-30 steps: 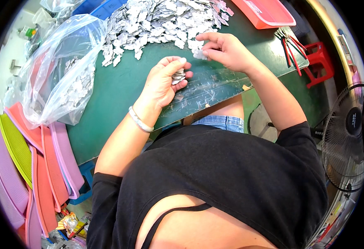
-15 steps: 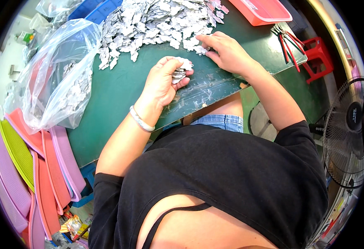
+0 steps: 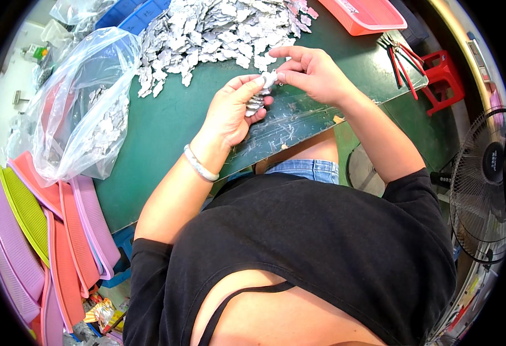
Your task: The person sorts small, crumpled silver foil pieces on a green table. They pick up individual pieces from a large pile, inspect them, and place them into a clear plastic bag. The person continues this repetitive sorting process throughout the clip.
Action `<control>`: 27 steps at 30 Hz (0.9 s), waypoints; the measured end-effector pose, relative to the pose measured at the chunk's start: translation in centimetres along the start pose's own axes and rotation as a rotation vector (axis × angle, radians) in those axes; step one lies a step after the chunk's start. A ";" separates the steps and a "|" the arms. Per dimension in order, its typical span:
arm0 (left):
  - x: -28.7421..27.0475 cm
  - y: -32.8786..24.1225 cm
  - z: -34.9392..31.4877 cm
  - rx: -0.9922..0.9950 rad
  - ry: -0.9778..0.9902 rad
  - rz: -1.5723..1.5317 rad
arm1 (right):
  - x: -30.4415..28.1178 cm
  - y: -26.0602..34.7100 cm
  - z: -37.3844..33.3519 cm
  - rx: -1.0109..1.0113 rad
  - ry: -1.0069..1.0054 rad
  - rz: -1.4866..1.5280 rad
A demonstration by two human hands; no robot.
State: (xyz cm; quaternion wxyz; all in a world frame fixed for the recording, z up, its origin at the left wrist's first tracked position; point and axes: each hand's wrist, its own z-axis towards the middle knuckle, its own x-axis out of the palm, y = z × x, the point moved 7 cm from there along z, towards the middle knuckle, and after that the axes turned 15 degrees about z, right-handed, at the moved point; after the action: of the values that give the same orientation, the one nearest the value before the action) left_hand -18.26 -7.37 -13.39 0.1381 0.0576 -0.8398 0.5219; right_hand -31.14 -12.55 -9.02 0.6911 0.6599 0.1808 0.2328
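Note:
My left hand [image 3: 232, 109] is closed around a small stack of flat, silvery metal pieces [image 3: 255, 104] with wavy edges and little loops. Its thumb presses on the top of the stack. Close against it, my right hand [image 3: 316, 75] pinches the edge of a single metal piece [image 3: 269, 78] between thumb and a bent finger, while its index finger stretches out above. Just beyond both hands spreads a large heap of the same metal pieces [image 3: 218, 34], on the green tabletop [image 3: 172, 132].
A clear plastic bag [image 3: 85, 109] with more pieces stands left. Behind it is a blue crate [image 3: 140, 20]. A red basket [image 3: 365, 14] and several red-handled pliers [image 3: 403, 60] lie right. Stacked coloured baskets [image 3: 51, 242], a red stool [image 3: 442, 83] and a fan [image 3: 483, 179] surround the table.
My right hand has drawn back from the heap's edge to my left hand, bringing a metal piece to the stack. My left hand has shifted slightly to the right.

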 end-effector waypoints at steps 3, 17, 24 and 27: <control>-0.1 0.3 0.0 -0.005 0.004 -0.011 | -0.6 0.3 0.2 -0.148 -0.011 -0.275; -0.8 0.1 -0.5 -0.025 -0.020 -0.107 | -0.6 0.2 -0.4 -0.451 0.079 -0.823; -0.7 0.2 -0.3 -0.032 0.021 -0.090 | -1.8 -1.3 0.4 -0.063 -0.043 -0.237; -0.2 0.1 -0.3 0.011 0.013 -0.040 | -0.2 -0.8 0.3 -0.014 0.010 -0.073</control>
State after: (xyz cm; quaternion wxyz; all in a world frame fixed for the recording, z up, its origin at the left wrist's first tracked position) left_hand -18.06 -7.07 -13.38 0.1537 0.0717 -0.8346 0.5240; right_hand -31.04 -12.96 -9.81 0.7027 0.6470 0.2066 0.2120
